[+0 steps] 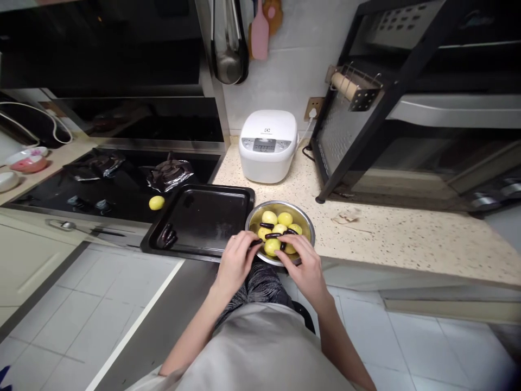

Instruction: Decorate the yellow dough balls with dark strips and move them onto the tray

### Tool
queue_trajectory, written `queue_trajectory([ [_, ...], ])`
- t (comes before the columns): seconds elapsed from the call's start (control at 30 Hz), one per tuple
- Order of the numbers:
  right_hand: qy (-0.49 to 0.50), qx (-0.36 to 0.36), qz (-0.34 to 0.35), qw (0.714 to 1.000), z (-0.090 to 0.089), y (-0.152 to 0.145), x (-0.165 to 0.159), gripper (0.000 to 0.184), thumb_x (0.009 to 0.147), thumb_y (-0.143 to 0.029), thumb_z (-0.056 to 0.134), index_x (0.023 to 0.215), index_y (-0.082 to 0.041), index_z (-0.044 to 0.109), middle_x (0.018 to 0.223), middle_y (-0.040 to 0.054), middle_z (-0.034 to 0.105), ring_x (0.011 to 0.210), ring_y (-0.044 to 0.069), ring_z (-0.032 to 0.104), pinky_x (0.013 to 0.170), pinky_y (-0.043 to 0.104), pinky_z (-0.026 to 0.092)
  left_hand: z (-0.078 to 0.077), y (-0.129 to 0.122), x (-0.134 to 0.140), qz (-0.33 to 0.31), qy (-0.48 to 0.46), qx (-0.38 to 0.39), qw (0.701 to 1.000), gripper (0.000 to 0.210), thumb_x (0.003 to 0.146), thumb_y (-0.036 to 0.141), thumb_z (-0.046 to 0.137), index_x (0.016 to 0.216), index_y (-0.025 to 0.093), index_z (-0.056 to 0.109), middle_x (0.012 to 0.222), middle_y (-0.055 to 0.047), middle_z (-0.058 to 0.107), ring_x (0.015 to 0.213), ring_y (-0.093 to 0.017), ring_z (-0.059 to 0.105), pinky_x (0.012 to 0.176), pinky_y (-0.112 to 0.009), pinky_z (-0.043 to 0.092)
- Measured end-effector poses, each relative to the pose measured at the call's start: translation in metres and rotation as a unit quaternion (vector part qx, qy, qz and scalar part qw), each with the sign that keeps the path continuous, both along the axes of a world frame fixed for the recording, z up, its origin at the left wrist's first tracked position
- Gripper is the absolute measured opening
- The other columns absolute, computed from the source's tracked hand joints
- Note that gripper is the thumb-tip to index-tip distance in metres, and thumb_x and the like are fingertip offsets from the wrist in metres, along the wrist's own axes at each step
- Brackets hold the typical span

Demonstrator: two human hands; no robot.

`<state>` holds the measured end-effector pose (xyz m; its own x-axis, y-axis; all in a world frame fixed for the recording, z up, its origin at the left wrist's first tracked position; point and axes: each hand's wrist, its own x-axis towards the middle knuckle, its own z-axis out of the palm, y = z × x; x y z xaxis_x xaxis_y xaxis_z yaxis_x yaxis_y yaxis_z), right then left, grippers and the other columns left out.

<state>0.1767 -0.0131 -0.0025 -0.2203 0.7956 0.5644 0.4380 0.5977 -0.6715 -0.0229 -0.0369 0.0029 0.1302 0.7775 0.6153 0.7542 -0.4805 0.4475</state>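
Observation:
A round metal bowl holds several yellow lemons with dark, glossy, finger-shaped pieces lying on top of them. My left hand is at the bowl's left rim, its thumb and fingers pinching one dark finger-shaped piece. Over the bowl's right side is my right hand, thumb and forefinger closing on another dark piece beside the front lemon. More of the dark pieces lie together in the left front corner of a black baking tray.
A single lemon sits on the black gas cooktop, left of the tray. Behind the bowl stands a white rice cooker. A black rack with an oven rises from the speckled counter on the right.

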Motion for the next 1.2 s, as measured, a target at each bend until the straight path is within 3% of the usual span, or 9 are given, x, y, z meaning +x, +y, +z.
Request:
queue_trajectory([
  [0.13,0.013,-0.008,0.046,0.999,-0.001,-0.002,-0.003,0.010,0.102,-0.028,0.060,0.108,-0.026,0.069,0.102,0.0064,0.076,0.100,0.024,0.072,0.092,0.040,0.059,-0.005,-0.004,0.021,-0.036,0.003,0.030,0.999,0.012,0.104,0.017,0.055,0.115,0.022,0.059,0.100,-0.006,0.072,0.092,-0.020,0.071,0.085,-0.033,0.058],
  [0.33,0.021,-0.046,0.058,0.997,0.002,0.005,0.004,0.010,0.101,-0.029,0.060,0.098,-0.025,0.068,0.095,0.0055,0.074,0.093,0.024,0.071,0.086,0.038,0.058,-0.007,-0.006,0.025,-0.048,-0.029,0.027,0.998,0.024,0.104,0.016,0.056,0.126,0.023,0.058,0.110,-0.008,0.072,0.104,-0.021,0.072,0.093,-0.035,0.061],
  [0.5,0.062,-0.075,-0.073,0.993,-0.002,0.033,0.020,0.010,0.095,-0.033,0.065,0.094,-0.023,0.069,0.092,0.0050,0.073,0.083,0.022,0.067,0.074,0.035,0.053,-0.005,-0.007,0.018,-0.028,-0.040,0.015,0.999,0.037,0.102,0.014,0.059,0.137,0.024,0.055,0.126,-0.012,0.068,0.119,-0.024,0.068,0.104,-0.042,0.058],
  [0.67,0.003,-0.066,-0.163,0.984,-0.009,0.058,0.029,0.011,0.093,-0.031,0.062,0.087,-0.023,0.066,0.087,0.0052,0.073,0.082,0.024,0.064,0.087,0.042,0.046,-0.003,-0.008,0.013,-0.029,-0.035,0.010,0.999,0.040,0.102,0.015,0.057,0.140,0.026,0.054,0.128,-0.013,0.067,0.121,-0.024,0.067,0.104,-0.043,0.058],
  [0.97,-0.142,-0.008,-0.180,0.973,-0.010,0.062,0.031,0.017,0.098,-0.024,0.051,0.091,-0.023,0.066,0.095,0.0081,0.075,0.095,0.029,0.056,0.087,0.043,0.034,-0.001,-0.006,0.004,-0.019,-0.014,0.007,1.000,0.042,0.102,0.016,0.057,0.142,0.027,0.053,0.130,-0.013,0.066,0.121,-0.025,0.066,0.104,-0.044,0.057],
  [1.2,-0.162,-0.008,-0.113,0.980,-0.007,0.069,0.028,0.018,0.100,-0.022,0.051,0.100,-0.024,0.068,0.103,0.0081,0.074,0.101,0.030,0.059,0.086,0.043,0.037,0.000,-0.007,-0.001,-0.012,-0.010,-0.002,1.000,0.041,0.102,0.016,0.056,0.142,0.026,0.053,0.132,-0.012,0.065,0.124,-0.025,0.064,0.107,-0.044,0.055],
])
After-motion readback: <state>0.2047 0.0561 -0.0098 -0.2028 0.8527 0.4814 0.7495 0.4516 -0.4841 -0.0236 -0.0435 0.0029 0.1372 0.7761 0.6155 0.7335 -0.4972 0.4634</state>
